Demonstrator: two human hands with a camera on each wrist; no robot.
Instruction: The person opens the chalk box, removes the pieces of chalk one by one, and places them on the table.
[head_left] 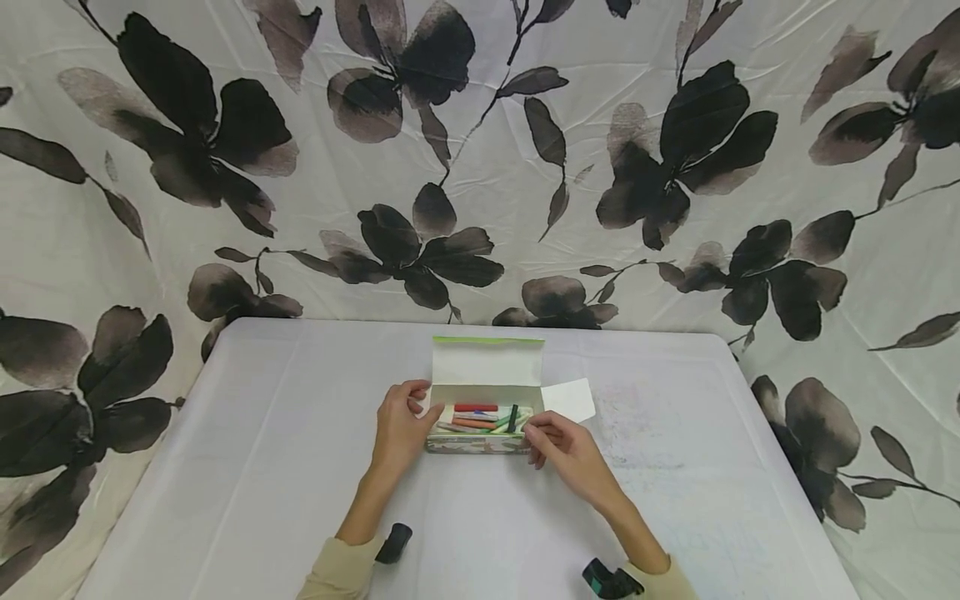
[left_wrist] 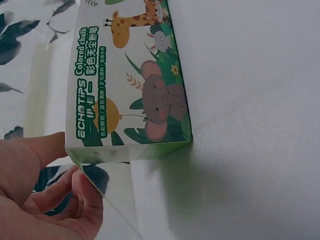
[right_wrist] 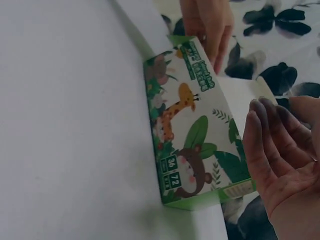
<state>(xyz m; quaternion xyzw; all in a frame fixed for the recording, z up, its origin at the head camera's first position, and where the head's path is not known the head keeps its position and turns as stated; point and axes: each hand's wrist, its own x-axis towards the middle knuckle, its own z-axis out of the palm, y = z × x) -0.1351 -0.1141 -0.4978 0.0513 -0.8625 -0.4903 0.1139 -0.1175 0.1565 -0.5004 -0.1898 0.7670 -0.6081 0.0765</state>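
Observation:
A chalk box printed with cartoon animals stands on the table, its lid raised at the back. Inside lie several coloured chalks, among them a red chalk, an orange chalk and a dark chalk leaning at the right. My left hand holds the box's left end, thumb at the top corner and fingers curled behind the side flap. My right hand is by the right front corner. Its fingers are loosely bent, their tips dark with dust, and nothing shows between them and the thumb.
A white side flap sticks out at the box's right. Faint coloured smudges mark the white table cover on the right. Behind the table hangs a floral curtain. Each wrist bears a black device.

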